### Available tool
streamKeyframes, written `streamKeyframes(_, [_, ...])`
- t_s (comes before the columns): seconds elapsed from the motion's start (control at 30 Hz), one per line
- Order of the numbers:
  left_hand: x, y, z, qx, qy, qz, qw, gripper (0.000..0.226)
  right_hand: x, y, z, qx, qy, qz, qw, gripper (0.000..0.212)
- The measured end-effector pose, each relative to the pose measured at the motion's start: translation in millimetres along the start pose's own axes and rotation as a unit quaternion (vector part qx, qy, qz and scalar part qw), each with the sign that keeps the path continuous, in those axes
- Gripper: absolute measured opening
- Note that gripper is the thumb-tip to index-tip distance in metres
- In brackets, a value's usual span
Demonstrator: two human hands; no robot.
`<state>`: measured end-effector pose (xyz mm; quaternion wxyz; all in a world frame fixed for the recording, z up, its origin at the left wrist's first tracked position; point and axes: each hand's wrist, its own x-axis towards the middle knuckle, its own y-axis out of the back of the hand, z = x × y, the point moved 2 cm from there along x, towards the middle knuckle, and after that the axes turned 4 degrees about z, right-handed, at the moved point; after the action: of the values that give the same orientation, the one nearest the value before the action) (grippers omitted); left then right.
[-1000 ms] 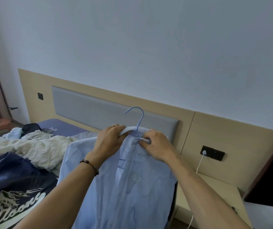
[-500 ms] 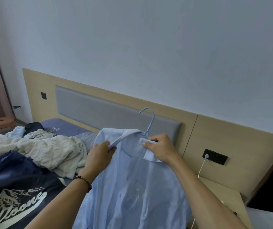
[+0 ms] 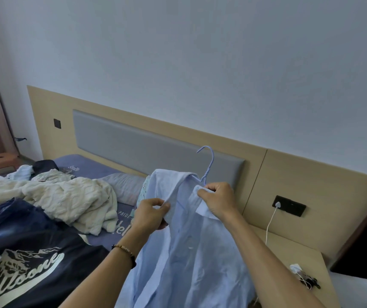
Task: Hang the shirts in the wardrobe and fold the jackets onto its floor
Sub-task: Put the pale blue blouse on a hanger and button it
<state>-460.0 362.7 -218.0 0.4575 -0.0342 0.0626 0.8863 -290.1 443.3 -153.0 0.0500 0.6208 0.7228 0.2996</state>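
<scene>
At lower centre of the frame, a soft, creased pale-blue shirt (image 3: 191, 252) is draped on a thin blue wire hanger (image 3: 208, 167). Its collar edges are pinched by the left hand (image 3: 150, 215) and right hand (image 3: 219, 200). A nubbly cream blanket (image 3: 71, 196) is heaped at left.
</scene>
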Motion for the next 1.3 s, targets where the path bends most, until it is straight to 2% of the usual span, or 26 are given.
streamKeyframes(0.1, [-2.2, -0.7, 2.4, -0.009, -0.002, -0.007, 1.000, 0.009, -1.1, -0.6, 3.6, 0.003, -0.021, -0.012, 1.000, 0.047])
streamKeyframes(0.33, [-6.0, -4.9, 15.1, -0.046, 0.003, -0.015, 0.999, 0.007, -4.8, -13.6, 18.8, 0.022, -0.032, -0.064, 0.997, 0.063])
streamKeyframes(0.5, [-6.3, -13.0, 21.4, -0.067, -0.007, -0.008, 0.998, 0.011, -10.3, -25.8, 16.0, 0.037, -0.052, -0.086, 0.994, 0.036])
streamKeyframes(0.63, [-8.4, -15.3, 24.8, -0.068, -0.017, -0.007, 0.998, 0.012, -11.7, -28.8, 13.3, 0.041, -0.069, -0.102, 0.992, 0.025])
streamKeyframes(1.0, [-14.0, -14.4, 32.4, -0.025, -0.022, -0.016, 0.999, 0.011, -16.6, -24.6, 13.4, 0.094, -0.100, -0.138, 0.981, 0.022])
streamKeyframes(1.13, [-16.2, -15.6, 33.0, -0.011, -0.023, -0.031, 0.999, 0.011, -17.1, -24.7, 13.1, 0.089, -0.104, -0.148, 0.979, 0.014])
streamKeyframes(1.3, [-18.1, -15.6, 38.2, 0.004, -0.023, -0.050, 0.998, 0.009, -13.9, -22.9, 13.0, 0.050, -0.080, -0.147, 0.985, 0.033])
